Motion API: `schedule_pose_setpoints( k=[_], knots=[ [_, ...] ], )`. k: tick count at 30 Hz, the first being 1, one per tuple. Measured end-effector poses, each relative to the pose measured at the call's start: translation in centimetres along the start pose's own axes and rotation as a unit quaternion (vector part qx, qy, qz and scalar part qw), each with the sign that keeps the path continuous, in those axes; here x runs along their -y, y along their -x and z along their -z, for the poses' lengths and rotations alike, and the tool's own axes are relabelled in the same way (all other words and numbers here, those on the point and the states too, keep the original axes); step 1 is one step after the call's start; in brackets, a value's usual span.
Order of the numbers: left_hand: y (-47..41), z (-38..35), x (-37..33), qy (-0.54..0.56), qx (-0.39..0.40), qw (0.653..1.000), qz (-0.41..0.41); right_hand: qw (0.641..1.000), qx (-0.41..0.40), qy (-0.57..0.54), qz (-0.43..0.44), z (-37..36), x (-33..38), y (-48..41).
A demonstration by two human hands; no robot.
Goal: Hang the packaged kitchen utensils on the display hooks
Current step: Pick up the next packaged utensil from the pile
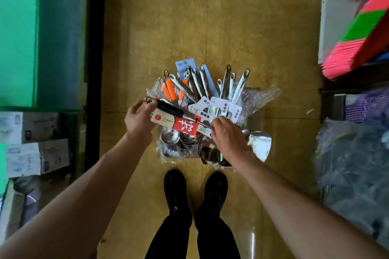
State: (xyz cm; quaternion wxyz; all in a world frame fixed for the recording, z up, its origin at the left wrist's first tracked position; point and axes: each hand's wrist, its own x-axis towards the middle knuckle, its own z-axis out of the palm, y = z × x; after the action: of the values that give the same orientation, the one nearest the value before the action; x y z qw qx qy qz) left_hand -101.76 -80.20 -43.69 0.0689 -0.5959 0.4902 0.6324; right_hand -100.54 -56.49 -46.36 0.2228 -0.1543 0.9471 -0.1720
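Packaged spatula [179, 121] held over pile of packaged utensils [202, 90] on floor [231, 27], carried between both hands; long axis runs left to right, dipping slightly toward right; left hand [139, 121] curled round black handle end, hang ring [148, 100] poking out just past its fingers; right hand [229, 139] pinches shaft beside blade [260, 144]; left hand nearer ring, so probably leads it onto hook; display hooks not in view, direction to them cannot tell; pile just ahead of shoes [174, 185].
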Motion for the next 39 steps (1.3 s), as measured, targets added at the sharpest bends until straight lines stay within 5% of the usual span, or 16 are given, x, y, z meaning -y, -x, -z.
schedule_pose_setpoints(
  k=[8, 15, 19, 25, 29, 35, 39],
  knots=[
    [13.7, -9.6, -12.3, -0.005, 0.133, 0.986, -0.096, 0.964, -0.154, -0.177, -0.127, 12.5, 2.8, 2.7],
    [28.0, -17.5, -17.3, -0.160, 0.302, 0.914, -0.217, 0.897, -0.295, -0.264, -0.198, 22.5, 3.2, 6.2],
    [34.2, -20.4, -17.6, -0.239, 0.359, 0.860, -0.273, 0.813, -0.355, -0.406, -0.222, 25.8, 2.3, 9.1],
    [43.4, -23.9, -14.2, -0.307, 0.470, 0.756, -0.337, 0.619, -0.422, -0.622, -0.228, 30.4, 0.9, 15.5],
    [48.4, -24.9, -9.3, -0.359, 0.547, 0.675, -0.342, 0.550, -0.468, -0.652, -0.232, 29.8, -0.7, 21.0],
    [54.3, -23.2, 1.5, -0.358, 0.626, 0.636, -0.275, 0.429, -0.563, -0.666, -0.235, 26.7, -2.4, 31.5],
    [59.5, -20.3, 8.9, -0.380, 0.634, 0.635, -0.226, 0.400, -0.592, -0.653, -0.251, 23.9, -2.3, 39.3]
  ],
)
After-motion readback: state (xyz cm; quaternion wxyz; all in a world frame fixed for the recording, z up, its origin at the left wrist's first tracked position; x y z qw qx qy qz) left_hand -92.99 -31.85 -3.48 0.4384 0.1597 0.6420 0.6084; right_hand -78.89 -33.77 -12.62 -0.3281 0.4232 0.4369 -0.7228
